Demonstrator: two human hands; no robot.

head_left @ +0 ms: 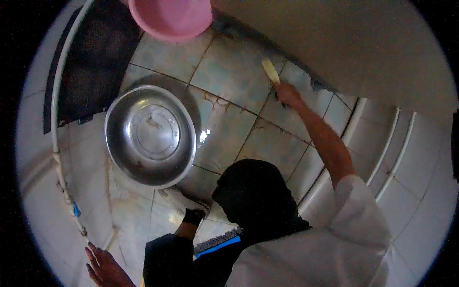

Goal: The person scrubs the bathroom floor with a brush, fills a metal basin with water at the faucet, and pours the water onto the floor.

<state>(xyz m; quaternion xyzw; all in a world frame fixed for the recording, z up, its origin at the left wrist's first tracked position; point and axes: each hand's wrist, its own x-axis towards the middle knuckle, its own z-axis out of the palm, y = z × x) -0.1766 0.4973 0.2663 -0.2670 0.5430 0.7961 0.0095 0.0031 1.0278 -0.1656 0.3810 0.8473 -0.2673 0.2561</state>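
My right hand (289,94) is closed around a pale yellow, flat-handled tool (270,71), reaching out low over the tiled floor (224,67). The tool's far end points up and left; a dark bit shows under my fingers, and its working part cannot be made out. At the lower left, my left hand (107,269) has its fingers spread, holding nothing, beside the white wall pipe (58,86). Whether it touches the wall is unclear. A large shiny metal basin (117,158) stands on the floor between my hands, with a small brownish patch at its bottom.
A pink basin (172,19) sits at the top. A dark panel (93,57) leans at the upper left. My light shoe (179,198) is beside the metal basin, near a blue brush head with grey bristles (217,245). White pipes (394,143) run along the right wall.
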